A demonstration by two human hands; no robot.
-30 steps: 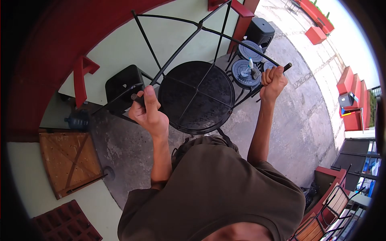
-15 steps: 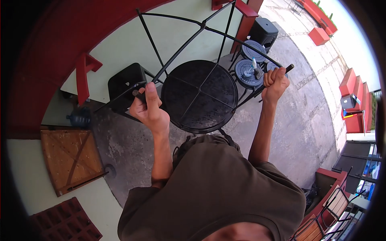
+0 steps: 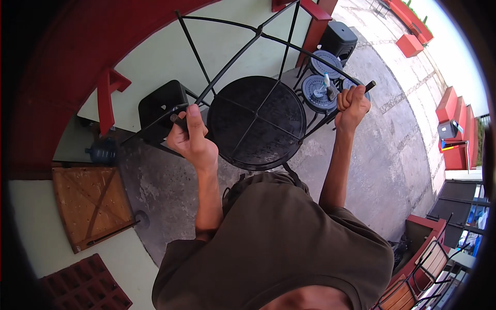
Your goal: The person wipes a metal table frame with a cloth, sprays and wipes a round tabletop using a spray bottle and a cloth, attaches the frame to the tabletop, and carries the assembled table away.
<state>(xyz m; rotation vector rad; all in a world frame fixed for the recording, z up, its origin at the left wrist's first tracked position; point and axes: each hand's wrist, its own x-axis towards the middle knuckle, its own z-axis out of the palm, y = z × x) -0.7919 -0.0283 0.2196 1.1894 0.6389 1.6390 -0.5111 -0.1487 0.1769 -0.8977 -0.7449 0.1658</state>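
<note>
My left hand is closed around the end of one leg of a black metal table frame, thumb pointing up along the tube. Farther right, my right hand grips another leg end, whose tip pokes out above the fist. The frame's bent legs meet at a joint beyond my hands. Below them lies the round black tabletop, its underside apparently facing up, with thin crossed bars over it. Where the tabletop rests is hidden from me.
A black stool stands left by the pale wall. Grey round stools at right carry a spray bottle. A water jug and a wooden panel are at left; wooden chairs sit lower right.
Both hands keep their hold on the frame. My right hand and the leg in it have shifted very slightly left and up; the rest looks the same.
</note>
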